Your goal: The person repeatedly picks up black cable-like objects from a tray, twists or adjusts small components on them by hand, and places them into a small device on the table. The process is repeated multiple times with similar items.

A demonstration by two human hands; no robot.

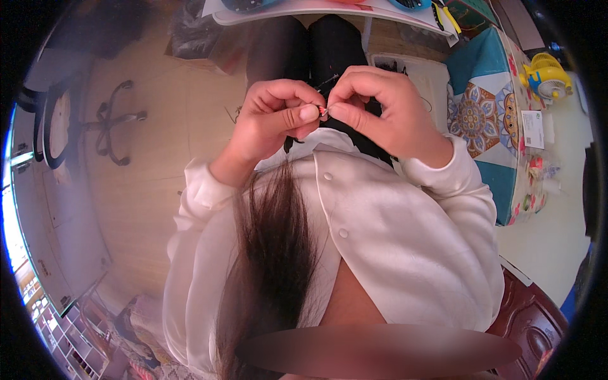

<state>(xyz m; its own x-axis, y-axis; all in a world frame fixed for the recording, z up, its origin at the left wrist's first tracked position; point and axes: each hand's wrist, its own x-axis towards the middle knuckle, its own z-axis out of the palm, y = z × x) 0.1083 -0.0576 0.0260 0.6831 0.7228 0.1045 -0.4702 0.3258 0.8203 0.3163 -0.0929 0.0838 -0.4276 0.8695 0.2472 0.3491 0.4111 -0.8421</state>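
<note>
My left hand (277,119) and my right hand (387,109) meet above my lap, fingertips almost touching. Between them is a tiny red and whitish piece (323,111), too small to name. The thumb and forefinger of my left hand pinch it from one side. From the other side, my right thumb and forefinger close on its end. Thin dark strands show near the fingers, but I cannot make out whether they belong to the piece. Dark trousers (278,54) lie behind the hands.
Ahead is a white table edge (285,11) bearing blue round containers and a yellow-and-black handled tool (452,19). At right stand a patterned teal box (484,69), a small yellow fan (548,77) and a white card (532,129). A chair base (116,120) is at left.
</note>
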